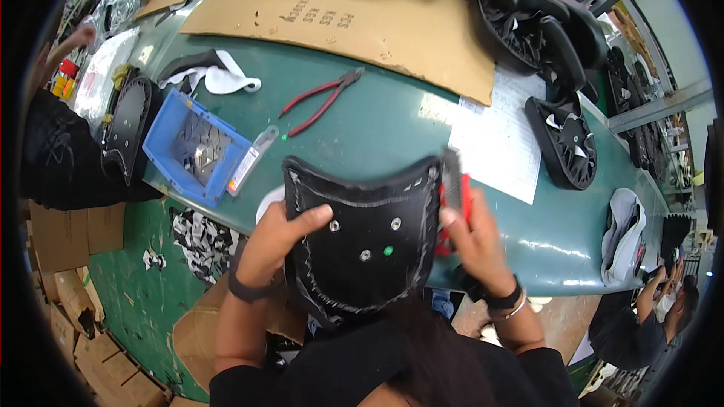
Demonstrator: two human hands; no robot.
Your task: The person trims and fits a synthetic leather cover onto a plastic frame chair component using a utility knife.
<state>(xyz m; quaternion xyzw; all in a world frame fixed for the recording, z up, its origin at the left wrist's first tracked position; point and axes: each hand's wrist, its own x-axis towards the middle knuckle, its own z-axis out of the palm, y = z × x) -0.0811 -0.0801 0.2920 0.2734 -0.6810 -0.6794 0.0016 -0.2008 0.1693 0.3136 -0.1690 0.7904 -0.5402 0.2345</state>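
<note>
In front of me is a black upholstered chair pad (362, 234), its underside facing up. A line of staples follows its edge, and metal inserts and a green dot show on the flat middle. My left hand (290, 237) grips its left side, thumb on top and fingers out of sight underneath. Beside the right edge, my right hand (477, 237) is closed round a red and grey hand tool (454, 188). That tool is blurred, so its exact kind is unclear. Red-handled pliers (320, 102) lie farther off on the green table.
A blue bin (170, 158) of small metal pieces stands left, beside a clear narrow case (255, 158). Cardboard (362, 30) covers the back of the table (377, 136). Paper sheets (498, 143), black padded parts (562, 139) and grey fabric (623, 234) lie right. Other people work nearby.
</note>
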